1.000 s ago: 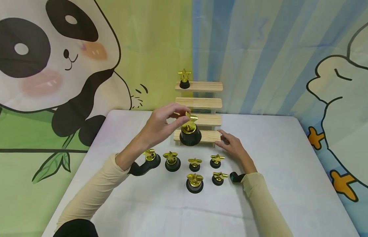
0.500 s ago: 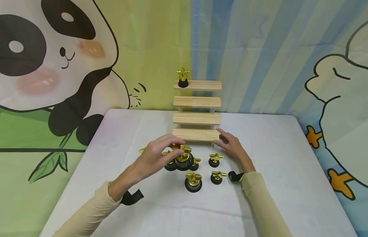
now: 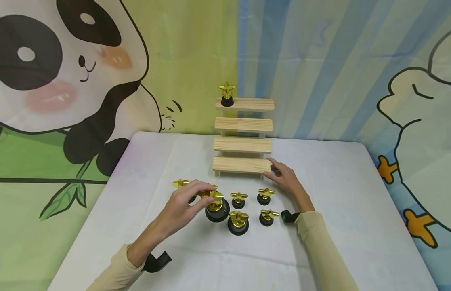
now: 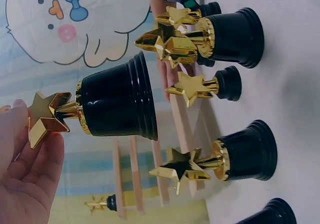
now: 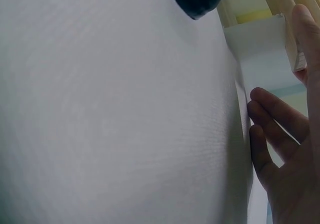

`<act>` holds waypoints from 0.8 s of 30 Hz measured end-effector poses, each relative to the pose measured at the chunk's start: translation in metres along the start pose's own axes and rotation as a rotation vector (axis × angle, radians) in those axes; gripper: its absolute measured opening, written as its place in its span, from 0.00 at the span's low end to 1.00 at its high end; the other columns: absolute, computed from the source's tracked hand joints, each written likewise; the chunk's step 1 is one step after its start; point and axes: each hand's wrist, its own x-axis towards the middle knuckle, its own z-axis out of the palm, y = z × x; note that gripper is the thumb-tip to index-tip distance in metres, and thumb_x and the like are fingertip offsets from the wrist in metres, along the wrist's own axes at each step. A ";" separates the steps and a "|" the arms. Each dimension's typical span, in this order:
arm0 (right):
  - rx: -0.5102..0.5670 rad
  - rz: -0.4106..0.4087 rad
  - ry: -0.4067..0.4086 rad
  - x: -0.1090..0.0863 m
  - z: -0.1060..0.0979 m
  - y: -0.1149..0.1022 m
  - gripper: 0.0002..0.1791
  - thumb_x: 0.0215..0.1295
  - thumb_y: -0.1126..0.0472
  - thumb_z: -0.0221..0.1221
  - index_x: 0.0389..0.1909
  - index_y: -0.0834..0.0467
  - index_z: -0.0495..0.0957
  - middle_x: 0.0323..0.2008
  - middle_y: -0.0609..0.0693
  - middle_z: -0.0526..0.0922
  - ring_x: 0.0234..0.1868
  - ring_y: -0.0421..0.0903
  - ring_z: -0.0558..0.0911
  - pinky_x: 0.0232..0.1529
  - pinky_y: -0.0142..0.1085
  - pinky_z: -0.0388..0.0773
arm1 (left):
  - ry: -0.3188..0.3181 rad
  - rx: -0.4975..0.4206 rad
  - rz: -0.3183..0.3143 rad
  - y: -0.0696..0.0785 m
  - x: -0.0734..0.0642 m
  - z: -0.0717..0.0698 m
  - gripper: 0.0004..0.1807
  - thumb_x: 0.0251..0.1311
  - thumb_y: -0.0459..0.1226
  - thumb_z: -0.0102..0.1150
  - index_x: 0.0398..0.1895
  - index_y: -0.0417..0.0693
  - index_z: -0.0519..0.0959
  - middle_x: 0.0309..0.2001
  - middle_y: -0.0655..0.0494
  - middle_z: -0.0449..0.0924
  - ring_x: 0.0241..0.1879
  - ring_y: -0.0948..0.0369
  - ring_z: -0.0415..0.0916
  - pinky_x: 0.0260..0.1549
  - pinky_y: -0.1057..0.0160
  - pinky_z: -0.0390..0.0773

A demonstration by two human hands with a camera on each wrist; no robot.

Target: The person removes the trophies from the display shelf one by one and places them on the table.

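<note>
Between thumb and fingers, my left hand (image 3: 183, 206) pinches the gold star of a large star trophy (image 3: 217, 210). Its black base hangs upright above the table; in the left wrist view the trophy (image 4: 117, 101) lies sideways across the picture. At the lowest step of a wooden tiered display stand (image 3: 241, 165), my right hand (image 3: 285, 180) grips the right end with thumb and forefinger. The other right fingers (image 5: 280, 116) stay spread below, near the tablecloth. A small star trophy (image 3: 227, 95) stands on the top step's left end.
In front of the stand are several star trophies: two small ones (image 3: 266, 196) (image 3: 269, 217) at the right, another small one (image 3: 238, 200) mid-table, and a larger one (image 3: 238, 223) nearer me. One trophy (image 3: 180, 183) is partly behind my left hand. A printed cloth (image 3: 196, 60) hangs behind the table.
My left hand has carried the large trophy from before the lower steps back towards me and slightly left, lowering it. My right hand has stayed at the step's end.
</note>
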 end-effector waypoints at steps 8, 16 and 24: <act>0.009 0.022 -0.019 0.000 0.002 0.001 0.37 0.66 0.46 0.60 0.72 0.55 0.61 0.54 0.65 0.79 0.57 0.60 0.77 0.61 0.56 0.71 | -0.016 0.040 -0.038 -0.007 -0.017 -0.002 0.18 0.55 0.32 0.68 0.50 0.49 0.80 0.45 0.59 0.83 0.46 0.64 0.79 0.47 0.72 0.78; -0.001 0.021 -0.006 0.000 0.000 0.000 0.37 0.66 0.45 0.59 0.72 0.53 0.61 0.54 0.64 0.79 0.56 0.60 0.77 0.60 0.55 0.72 | -0.018 0.043 -0.047 -0.021 -0.031 0.002 0.18 0.55 0.31 0.68 0.50 0.48 0.79 0.45 0.55 0.83 0.46 0.64 0.79 0.46 0.73 0.79; -0.002 0.004 -0.012 0.001 0.002 0.000 0.37 0.66 0.45 0.60 0.71 0.53 0.61 0.53 0.64 0.79 0.55 0.59 0.78 0.58 0.55 0.74 | -0.024 0.036 -0.065 -0.042 -0.053 0.022 0.17 0.55 0.32 0.67 0.49 0.49 0.79 0.44 0.57 0.82 0.45 0.64 0.79 0.44 0.73 0.79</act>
